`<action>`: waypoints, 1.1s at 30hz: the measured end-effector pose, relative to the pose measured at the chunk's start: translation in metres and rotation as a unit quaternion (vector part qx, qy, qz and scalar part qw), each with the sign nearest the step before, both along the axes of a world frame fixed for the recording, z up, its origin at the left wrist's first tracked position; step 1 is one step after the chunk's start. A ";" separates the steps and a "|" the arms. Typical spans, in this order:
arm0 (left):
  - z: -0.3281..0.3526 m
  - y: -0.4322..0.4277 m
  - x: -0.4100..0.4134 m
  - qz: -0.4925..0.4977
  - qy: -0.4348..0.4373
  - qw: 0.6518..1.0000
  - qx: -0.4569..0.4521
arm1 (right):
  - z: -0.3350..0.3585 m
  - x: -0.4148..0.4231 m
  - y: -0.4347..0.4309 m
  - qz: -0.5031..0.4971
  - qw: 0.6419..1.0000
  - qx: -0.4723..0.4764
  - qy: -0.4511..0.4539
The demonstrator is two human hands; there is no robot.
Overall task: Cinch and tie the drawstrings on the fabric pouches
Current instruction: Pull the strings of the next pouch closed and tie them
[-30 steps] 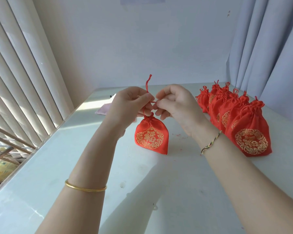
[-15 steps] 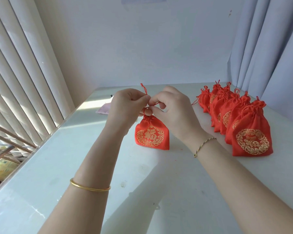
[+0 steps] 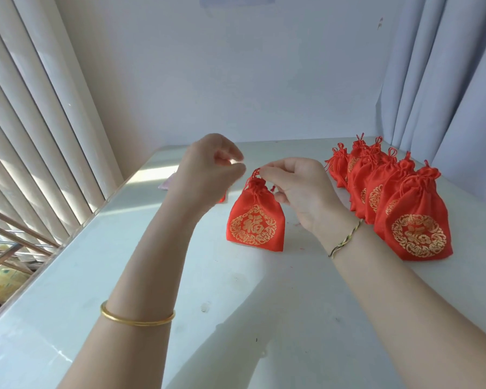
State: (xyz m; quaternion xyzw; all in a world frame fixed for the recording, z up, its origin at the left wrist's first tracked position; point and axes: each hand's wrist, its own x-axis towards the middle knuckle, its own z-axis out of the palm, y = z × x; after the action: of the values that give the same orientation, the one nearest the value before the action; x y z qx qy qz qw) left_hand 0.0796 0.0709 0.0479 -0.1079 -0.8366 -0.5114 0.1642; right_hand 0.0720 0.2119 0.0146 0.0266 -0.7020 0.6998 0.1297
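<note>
One pouch (image 3: 254,223) sits below the right hand (image 3: 300,189) pinching its drawstring (image 3: 255,173); left hand (image 3: 205,169) relaxed.

Gold bangle (image 3: 137,321) left, apparently braided bracelet (image 3: 345,239) right.

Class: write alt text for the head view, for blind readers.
A right hand pinches the drawstring atop a red pouch on a table; the left hand hovers beside it, fingers curled. More pouches stand in a row at right.
</note>
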 end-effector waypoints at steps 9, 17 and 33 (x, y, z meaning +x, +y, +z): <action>-0.009 0.015 0.000 0.024 0.104 0.984 -0.141 | 0.006 0.003 0.003 0.055 0.984 -0.134 -0.104; -0.011 0.013 -0.003 0.021 0.101 0.983 -0.154 | 0.007 0.002 0.005 0.102 0.963 -0.195 -0.153; -0.016 0.006 -0.013 -0.012 0.021 0.997 -0.075 | 0.004 -0.008 0.024 0.095 0.976 -0.177 -0.078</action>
State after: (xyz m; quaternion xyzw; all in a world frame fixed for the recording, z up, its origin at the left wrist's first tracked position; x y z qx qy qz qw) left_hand 0.0666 0.0768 0.0318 -0.1404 -0.8677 -0.4465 0.1673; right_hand 0.0641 0.2355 0.0190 0.0154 -0.5691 0.8221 0.0100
